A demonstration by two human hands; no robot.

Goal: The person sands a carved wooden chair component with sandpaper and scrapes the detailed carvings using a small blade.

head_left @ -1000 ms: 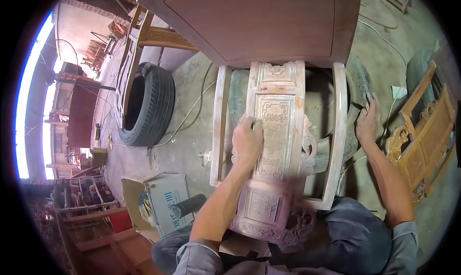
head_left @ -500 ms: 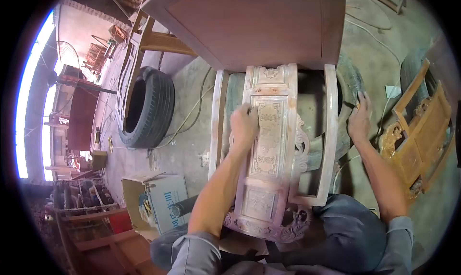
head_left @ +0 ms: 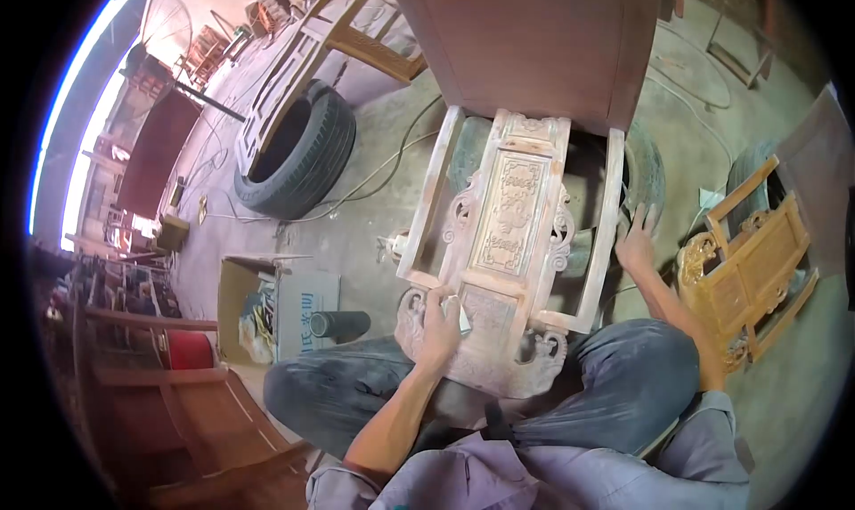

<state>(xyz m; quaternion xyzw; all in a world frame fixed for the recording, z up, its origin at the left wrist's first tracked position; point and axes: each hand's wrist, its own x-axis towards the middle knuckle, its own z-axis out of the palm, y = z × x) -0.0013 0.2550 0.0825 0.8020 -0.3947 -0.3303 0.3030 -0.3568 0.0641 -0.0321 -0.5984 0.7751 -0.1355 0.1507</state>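
L hand (head_left: 436, 332) is gripping a small pale pad (head_left: 464, 318) low on the chair back (head_left: 512, 216), which is lying carved side up by the lap, while R hand's (head_left: 638, 243) grip, near the tyre (head_left: 645, 167), isn't showing clearly, so uneven pressure is poss. risking blunted carving.

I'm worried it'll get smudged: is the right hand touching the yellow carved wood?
Apart. The head view shows a strip of floor between the right hand and the yellow carved wood.
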